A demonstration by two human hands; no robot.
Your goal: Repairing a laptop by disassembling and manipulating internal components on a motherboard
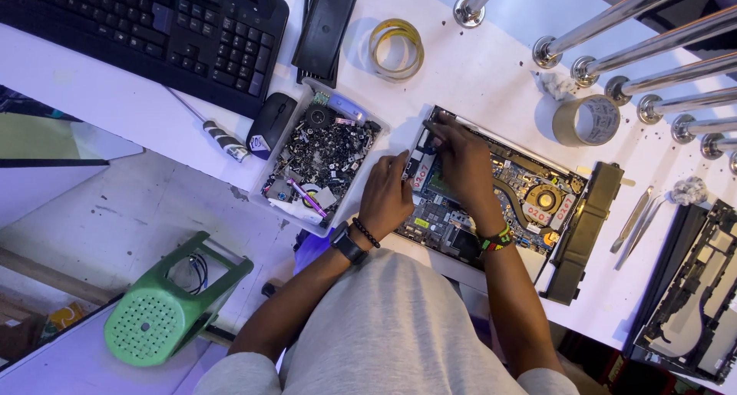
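Both your hands are down in the opened laptop (491,199): left hand (384,199) fingers curled on a small module (420,168), right hand (461,161) fingers pinching a part beside it.

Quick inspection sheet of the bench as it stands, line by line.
Surface: white table, speckled with debris.
Job's things: opened laptop, fan exposed; detached black battery beside it.
Clutter: parts tray, keyboard, mouse, screwdriver, two tape rolls, tweezers.
Grippers: left hand and right hand both on the laptop's left end; grip unclear.
Cables: nothing seen on the table.
Surroundings: green stool, second opened device.
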